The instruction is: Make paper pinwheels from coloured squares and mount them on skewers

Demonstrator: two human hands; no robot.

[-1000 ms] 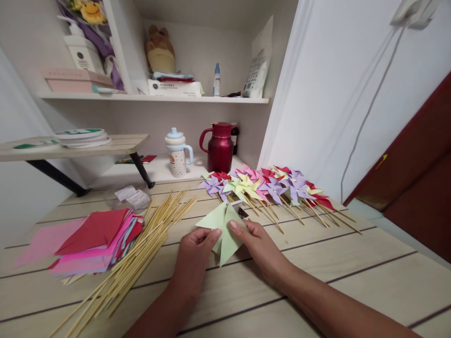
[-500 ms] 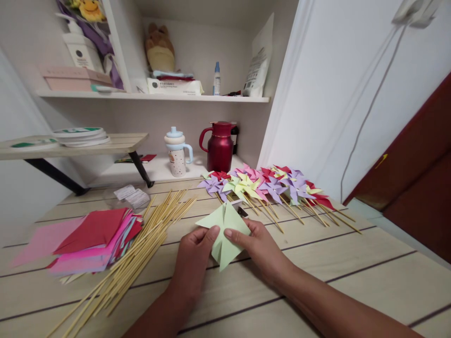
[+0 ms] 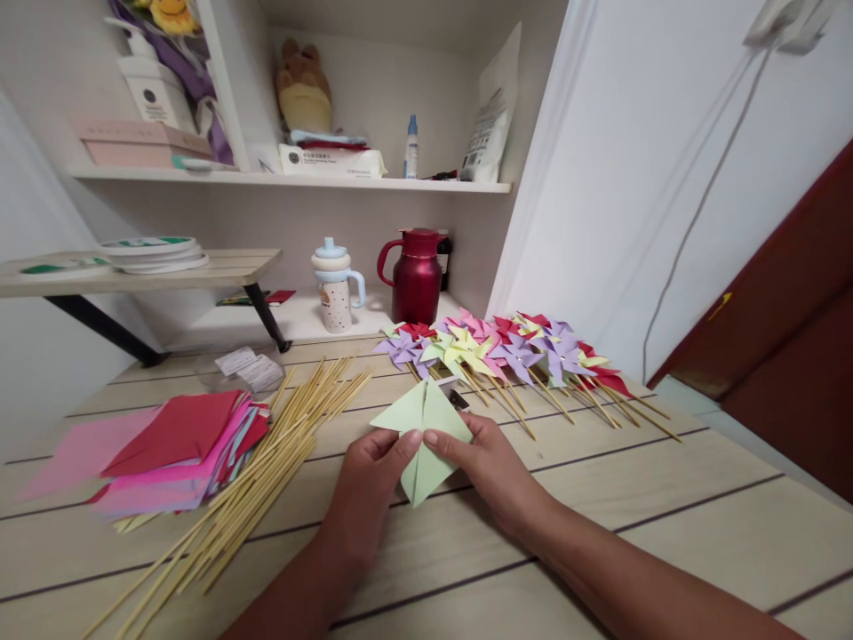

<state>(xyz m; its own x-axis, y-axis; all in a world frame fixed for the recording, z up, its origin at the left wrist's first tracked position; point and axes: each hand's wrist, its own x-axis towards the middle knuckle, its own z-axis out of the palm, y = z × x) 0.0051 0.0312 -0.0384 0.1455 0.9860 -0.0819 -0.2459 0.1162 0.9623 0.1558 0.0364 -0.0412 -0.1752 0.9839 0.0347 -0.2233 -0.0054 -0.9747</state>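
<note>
A pale green square of paper (image 3: 426, 411), slit in from its corners, is held between my two hands above the table. My left hand (image 3: 373, 471) pinches its left side, thumb on top near the middle. On the right side my right hand (image 3: 490, 453) grips it the same way, the two thumb tips almost meeting. The fingers under the paper are hidden. Just behind the paper lies a small dark object (image 3: 458, 400), partly covered and too small to name. Finished paper pinwheels (image 3: 516, 356) on sticks lie beyond my right hand.
Left of my hands lie a bundle of thin wooden sticks (image 3: 267, 480) and a stack of coloured paper (image 3: 173, 444). A clear container (image 3: 246, 366) sits behind them. At the back stand a red thermos jug (image 3: 417, 280) and a handled cup (image 3: 335, 293), beside a raised wooden stand (image 3: 240, 264).
Both thumbs have shifted slightly inward, closer together at the middle of the green paper. The hands otherwise stay in nearly the same place.
</note>
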